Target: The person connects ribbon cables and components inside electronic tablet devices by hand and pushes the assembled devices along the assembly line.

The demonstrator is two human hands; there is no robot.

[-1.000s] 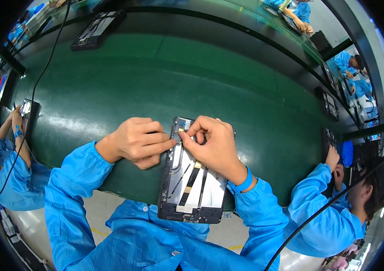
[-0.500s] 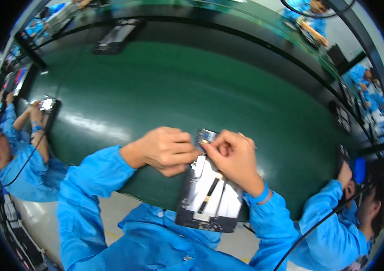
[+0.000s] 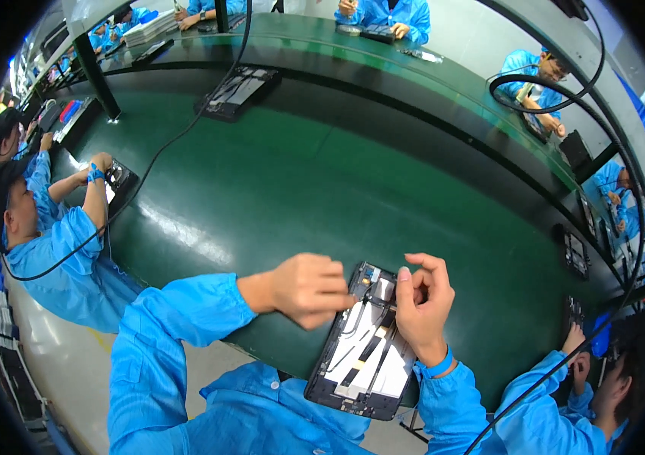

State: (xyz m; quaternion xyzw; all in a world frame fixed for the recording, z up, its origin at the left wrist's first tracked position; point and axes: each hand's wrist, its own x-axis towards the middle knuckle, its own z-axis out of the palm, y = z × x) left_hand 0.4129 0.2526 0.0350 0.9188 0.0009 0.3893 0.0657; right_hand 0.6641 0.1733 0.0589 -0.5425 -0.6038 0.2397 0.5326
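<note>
An opened tablet (image 3: pixel 364 356) lies back side up at the near edge of the green belt (image 3: pixel 322 174), showing a black frame, white panels and black ribbon strips. My left hand (image 3: pixel 307 290) is curled with its fingertips pressing on the tablet's upper left edge. My right hand (image 3: pixel 423 303) rests on the upper right part, thumb and forefinger pinched together over the top of the board. Whether something small sits between those fingers cannot be made out. Both forearms wear blue sleeves, and a blue band circles my right wrist.
A person in blue (image 3: pixel 49 235) works on a device (image 3: pixel 119 180) at my left; another person (image 3: pixel 611 379) sits at my right. More opened tablets (image 3: pixel 239 89) lie further up the belt. A black cable (image 3: pixel 186 129) hangs across it. Other workers sit along the far side.
The view has tilted up and the tablet sits lower right in the picture. My hands stay on the tablet's top; my right fingers have lifted into a pinch.
</note>
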